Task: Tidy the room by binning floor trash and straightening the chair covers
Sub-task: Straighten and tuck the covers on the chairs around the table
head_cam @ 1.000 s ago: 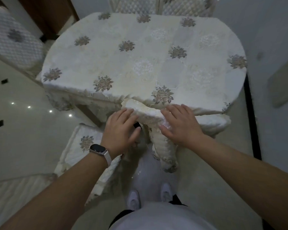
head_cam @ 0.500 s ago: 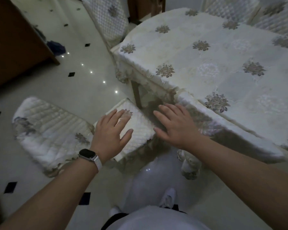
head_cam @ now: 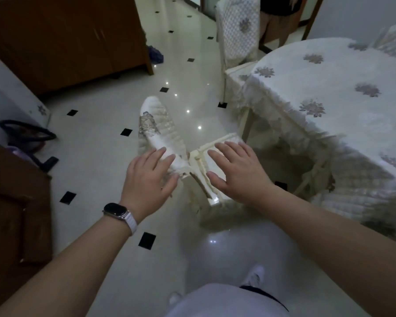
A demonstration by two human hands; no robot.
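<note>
A chair stands beside the table, seen from above. Its back wears a white quilted cover point(head_cam: 157, 126) with a grey flower motif, and its cream seat frame point(head_cam: 204, 177) shows between my hands. My left hand point(head_cam: 149, 177), with a watch on the wrist, hovers open over the lower end of the quilted cover. My right hand point(head_cam: 236, 172) is open with its fingers spread over the seat; I cannot tell if it touches. Neither hand holds anything. A crumpled blue thing point(head_cam: 156, 54) lies on the floor by the cabinet.
The table point(head_cam: 329, 99) with a floral cloth fills the right. Another covered chair point(head_cam: 238, 30) stands behind it, and a person's legs point(head_cam: 274, 21) beyond. A wooden cabinet point(head_cam: 66, 37) is at back left, a black hose point(head_cam: 30, 133) at left, brown furniture point(head_cam: 14, 202) near left.
The view has swung left from the table to the chair. Both hands left the folded cover at the table's edge and now hover open over the chair.
</note>
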